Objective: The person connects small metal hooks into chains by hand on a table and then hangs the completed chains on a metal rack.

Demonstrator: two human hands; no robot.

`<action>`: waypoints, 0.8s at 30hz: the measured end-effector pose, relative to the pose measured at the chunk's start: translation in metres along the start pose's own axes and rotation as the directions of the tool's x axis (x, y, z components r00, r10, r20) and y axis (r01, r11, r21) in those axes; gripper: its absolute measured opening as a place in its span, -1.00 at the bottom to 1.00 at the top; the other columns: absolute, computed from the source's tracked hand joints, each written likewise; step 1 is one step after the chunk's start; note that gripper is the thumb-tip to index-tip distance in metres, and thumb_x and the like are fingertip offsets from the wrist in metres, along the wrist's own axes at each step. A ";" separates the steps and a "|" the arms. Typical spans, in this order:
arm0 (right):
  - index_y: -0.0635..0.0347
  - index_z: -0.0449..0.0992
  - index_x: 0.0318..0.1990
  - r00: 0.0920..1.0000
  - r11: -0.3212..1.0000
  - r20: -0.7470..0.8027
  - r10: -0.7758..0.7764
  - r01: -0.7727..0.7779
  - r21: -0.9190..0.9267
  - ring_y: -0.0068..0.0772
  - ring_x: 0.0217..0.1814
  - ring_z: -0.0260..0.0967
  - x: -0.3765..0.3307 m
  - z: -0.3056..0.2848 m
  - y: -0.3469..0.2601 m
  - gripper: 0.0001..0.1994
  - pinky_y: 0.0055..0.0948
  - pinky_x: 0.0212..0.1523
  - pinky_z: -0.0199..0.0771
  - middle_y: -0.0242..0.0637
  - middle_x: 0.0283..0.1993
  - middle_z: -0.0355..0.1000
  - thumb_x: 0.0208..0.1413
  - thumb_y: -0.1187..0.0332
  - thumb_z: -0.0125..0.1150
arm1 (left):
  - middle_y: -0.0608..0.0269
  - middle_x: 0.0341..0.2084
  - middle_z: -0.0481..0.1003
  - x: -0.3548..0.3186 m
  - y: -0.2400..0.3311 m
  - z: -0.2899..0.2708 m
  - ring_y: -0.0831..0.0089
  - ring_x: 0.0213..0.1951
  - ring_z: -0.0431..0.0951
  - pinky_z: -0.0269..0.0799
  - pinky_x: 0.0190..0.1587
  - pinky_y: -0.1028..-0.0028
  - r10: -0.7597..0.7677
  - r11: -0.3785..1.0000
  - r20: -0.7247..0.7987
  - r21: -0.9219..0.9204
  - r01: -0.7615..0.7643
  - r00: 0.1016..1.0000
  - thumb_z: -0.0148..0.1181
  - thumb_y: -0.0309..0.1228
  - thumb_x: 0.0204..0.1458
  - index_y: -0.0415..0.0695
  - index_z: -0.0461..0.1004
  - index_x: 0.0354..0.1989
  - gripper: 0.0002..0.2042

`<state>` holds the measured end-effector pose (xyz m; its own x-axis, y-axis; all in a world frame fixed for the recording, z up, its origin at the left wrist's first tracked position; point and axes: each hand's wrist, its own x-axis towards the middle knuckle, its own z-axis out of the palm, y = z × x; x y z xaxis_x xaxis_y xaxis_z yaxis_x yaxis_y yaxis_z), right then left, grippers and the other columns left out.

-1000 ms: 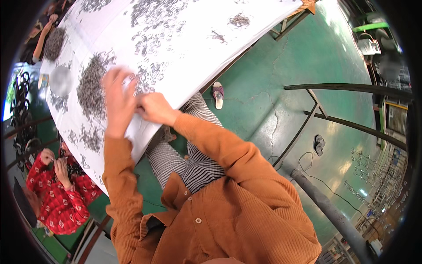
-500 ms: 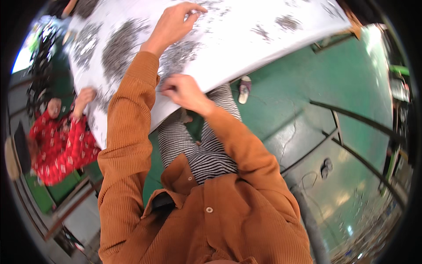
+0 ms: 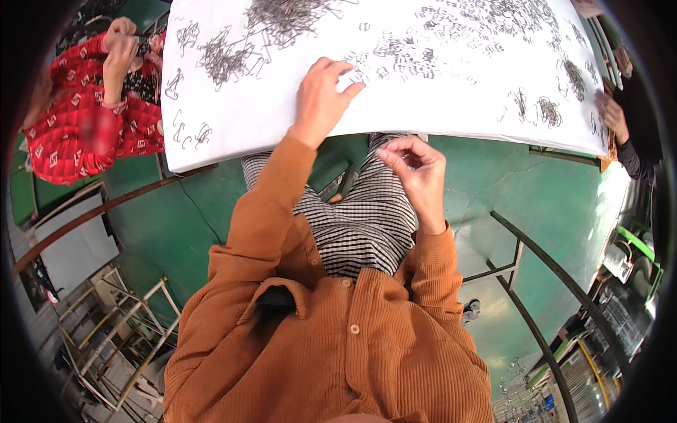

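Note:
On the white tabletop (image 3: 423,106), my left hand (image 3: 321,99) reaches down beside some small metal buckles (image 3: 358,72). Its thumb and fingers are apart, with nothing visibly gripped. My right hand (image 3: 423,173) is raised over my lap, just off the table's near edge. Its thumb and fingers curl together in a pinch; whatever lies between them is too small to make out. Many more buckles (image 3: 416,60) are spread across the table ahead. A tangled heap of dark bent wire hooks (image 3: 282,21) sits farther back, and a smaller hook pile (image 3: 226,60) lies to the left.
At the left, a person in a red patterned top (image 3: 70,141) holds both hands up by the table. Another person's hand (image 3: 612,116) rests at the right end, near small hook piles (image 3: 549,111). Dark metal rails (image 3: 557,257) stand at right above the green floor (image 3: 169,233).
The view has turned, bringing more of the table in front. My left hand has come nearer, its fingers at the buckles. My right hand has moved from the table edge to above my lap.

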<state>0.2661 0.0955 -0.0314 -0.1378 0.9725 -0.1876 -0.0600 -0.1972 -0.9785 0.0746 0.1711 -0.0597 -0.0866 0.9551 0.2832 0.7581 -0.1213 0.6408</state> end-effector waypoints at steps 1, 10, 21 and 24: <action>0.29 0.58 -0.39 1.000 1.000 -0.003 0.005 -0.005 0.014 -0.76 -0.45 0.30 0.004 0.004 -0.002 -0.91 -0.71 -0.42 0.31 -0.46 -0.44 0.50 -0.05 0.54 0.40 | 0.20 -0.41 0.56 0.001 -0.001 0.004 0.34 -0.38 0.57 0.49 -0.31 0.41 0.040 0.996 -0.036 0.080 -0.037 0.999 0.35 -0.43 -0.11 -0.13 0.59 -0.29 -0.82; 0.29 0.57 -0.40 0.991 0.991 -0.068 -0.119 0.114 -0.063 -0.65 -0.35 0.34 0.048 0.043 -0.016 -0.90 -0.63 -0.31 0.36 -0.40 -0.39 0.50 -0.03 0.48 0.39 | 0.17 -0.27 0.59 -0.017 0.002 -0.050 0.53 -0.26 0.58 0.54 -0.21 0.55 -0.249 0.685 0.337 -0.601 0.411 0.908 0.29 -0.53 0.00 -0.29 0.56 -0.20 -0.81; 0.27 0.54 -0.39 0.989 0.990 0.027 -0.144 0.144 -0.009 -0.61 -0.28 0.35 0.056 0.066 -0.021 -0.91 -0.60 -0.25 0.41 -0.39 -0.36 0.48 -0.02 0.52 0.37 | 0.28 -0.37 0.56 -0.034 0.013 -0.075 0.65 -0.28 0.54 0.48 -0.28 0.65 -0.194 0.711 0.118 -0.667 0.222 0.974 0.25 -0.61 -0.01 -0.26 0.51 -0.11 -0.75; 0.29 0.53 -0.39 0.989 0.989 -0.013 -0.145 0.145 0.008 -0.63 -0.33 0.36 0.059 0.066 -0.020 -0.91 -0.61 -0.26 0.42 -0.38 -0.37 0.49 0.00 0.53 0.35 | 0.30 -0.37 0.56 -0.033 0.025 -0.081 0.64 -0.26 0.55 0.49 -0.24 0.62 -0.248 0.692 0.229 -0.638 0.338 0.941 0.23 -0.62 0.00 -0.23 0.49 -0.08 -0.73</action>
<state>0.1935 0.1486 -0.0175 -0.1149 0.9924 -0.0447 -0.0870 -0.0549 -0.9947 0.0443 0.1144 0.0051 -0.1215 0.9910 -0.0559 0.0835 0.0663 0.9943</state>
